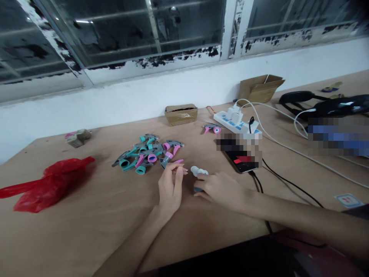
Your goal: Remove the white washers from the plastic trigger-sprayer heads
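Note:
My left hand (170,188) rests just in front of the pile, its fingers loosely curled and thumb raised, with nothing visible between them. My right hand (217,187) is closed around a small blue-grey piece (198,189), mostly hidden by the fingers. Several small white discs (198,171) lie at its fingertips; whether it touches them I cannot tell. Behind my left hand is a heap of trigger spray heads (152,152), grey with teal or pink collars and triggers. A pink-collared spray head (216,130) lies apart, farther back.
A phone (240,156) with a cable lies right of my right hand, below a white power strip (236,123). Cardboard boxes (181,114) stand by the wall. At left are a red plastic bag (54,182) and small wrapped bundles (77,138). White cables cross the right side.

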`<state>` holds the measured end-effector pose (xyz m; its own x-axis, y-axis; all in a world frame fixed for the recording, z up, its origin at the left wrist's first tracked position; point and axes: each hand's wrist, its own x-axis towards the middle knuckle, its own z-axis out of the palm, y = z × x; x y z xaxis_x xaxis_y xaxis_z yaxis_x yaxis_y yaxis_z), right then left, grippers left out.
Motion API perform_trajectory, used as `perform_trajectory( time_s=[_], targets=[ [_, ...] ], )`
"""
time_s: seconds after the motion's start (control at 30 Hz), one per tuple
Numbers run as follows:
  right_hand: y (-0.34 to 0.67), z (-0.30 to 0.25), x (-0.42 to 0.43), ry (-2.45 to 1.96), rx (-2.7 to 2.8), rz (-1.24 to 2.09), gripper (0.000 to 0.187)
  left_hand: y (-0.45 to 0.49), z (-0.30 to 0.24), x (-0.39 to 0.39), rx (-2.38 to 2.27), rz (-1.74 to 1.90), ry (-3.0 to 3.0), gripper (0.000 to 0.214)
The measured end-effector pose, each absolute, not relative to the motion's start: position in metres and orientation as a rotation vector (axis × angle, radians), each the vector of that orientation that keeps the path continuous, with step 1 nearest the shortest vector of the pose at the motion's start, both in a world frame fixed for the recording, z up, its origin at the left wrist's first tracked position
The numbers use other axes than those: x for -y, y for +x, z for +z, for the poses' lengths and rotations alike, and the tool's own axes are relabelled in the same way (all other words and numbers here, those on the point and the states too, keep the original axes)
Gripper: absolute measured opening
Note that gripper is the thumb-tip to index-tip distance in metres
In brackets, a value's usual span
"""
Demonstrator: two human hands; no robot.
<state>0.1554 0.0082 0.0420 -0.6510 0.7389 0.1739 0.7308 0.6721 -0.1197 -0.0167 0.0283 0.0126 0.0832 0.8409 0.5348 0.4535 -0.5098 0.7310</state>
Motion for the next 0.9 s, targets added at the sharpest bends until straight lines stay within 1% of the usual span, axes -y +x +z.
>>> perform_trajectory(
  time_s=[0.17, 0.27, 0.33, 0.47, 0.5, 0.57, 0.63, 0.73, 0.9],
  targets=[
    [0.149, 0.045, -0.008, -1.137, 2.691, 0.042, 0.009, -0.017, 0.012, -0.027, -1.282, 1.409, 1.997, 0.018],
    [0.151, 0.050, -0.013, -1.042, 2.699, 0.189, 0.006, -0.016, 0.012, -0.027, -1.303, 1.391, 1.986, 0.017],
    [0.157, 0.053, -0.021, -1.029, 2.532, 0.482, 0.013, -0.016, 0.011, -0.026, -1.310, 1.396, 1.978, 0.016],
    [0.171, 0.049, -0.043, -1.062, 1.877, 1.454, 0.037, -0.016, 0.012, -0.025, -1.260, 1.467, 1.987, 0.011],
    [0.174, 0.045, -0.048, -1.068, 1.704, 1.639, 0.041, -0.016, 0.012, -0.024, -1.225, 1.483, 2.014, 0.009],
    [0.176, 0.034, -0.057, -1.095, 1.425, 1.853, 0.046, -0.013, 0.014, -0.022, -1.145, 1.488, 2.108, 0.007],
    [0.177, 0.023, -0.061, -1.112, 1.266, 1.938, 0.048, -0.010, 0.016, -0.019, -1.088, 1.462, 2.209, 0.009],
    [0.175, 0.014, -0.061, -1.105, 1.215, 1.945, 0.044, -0.005, 0.016, -0.017, -1.066, 1.399, 2.290, 0.013],
    [0.173, 0.015, -0.057, -1.058, 1.219, 1.930, 0.038, 0.000, 0.011, -0.018, -1.049, 1.332, 2.308, 0.007]
  ],
)
